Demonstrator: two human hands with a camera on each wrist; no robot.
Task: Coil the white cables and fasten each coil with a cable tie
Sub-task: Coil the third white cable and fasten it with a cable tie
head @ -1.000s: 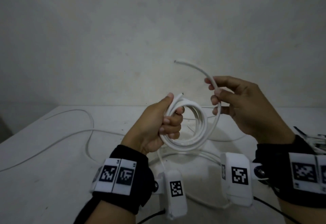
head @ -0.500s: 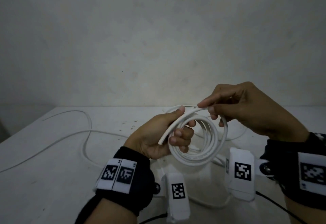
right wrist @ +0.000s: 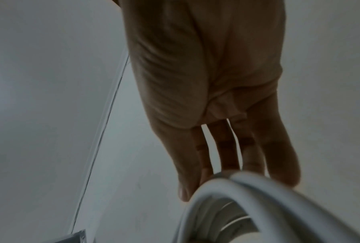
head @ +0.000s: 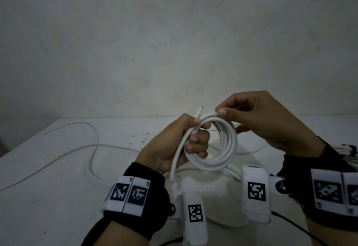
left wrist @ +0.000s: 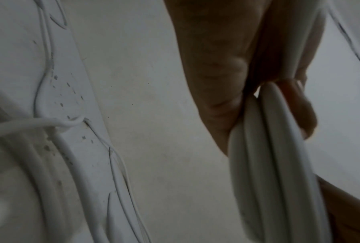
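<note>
Item, far left: loose white cable (head: 93,145) lying slack in curves on the white table (head: 58,197), well apart from both hands and not yet coiled. Item, centre left: left hand (head: 170,147), fingers curled and clamped on the near-left side of the coil (head: 219,158), thumb pressed over the turns; the left wrist view shows several turns stacked side by side between thumb and fingers. Two free ends leave this grip, one pointing up past the thumb, one (head: 177,160) hanging down toward the wrist. Item, centre: the coil itself, held upright in the air above the table, touching nothing but the hands. Item, right: right hand (head: 265,123), thumb and forefinger pinched together on the top of the coil, remaining fingers loosely bent behind it. Item, far right edge: a bundle of white strips (head: 348,151), possibly the cable ties; too cut off to confirm. Risks, as judged: the cable looks stiff, so easing either grip to reach for a tie could let the turns spring open; the two free ends could slip out and unwind the outer turn; the dangling end could snag on the cables beneath. Containers: none in view; nothing is held in any box, tray or bin.
</note>
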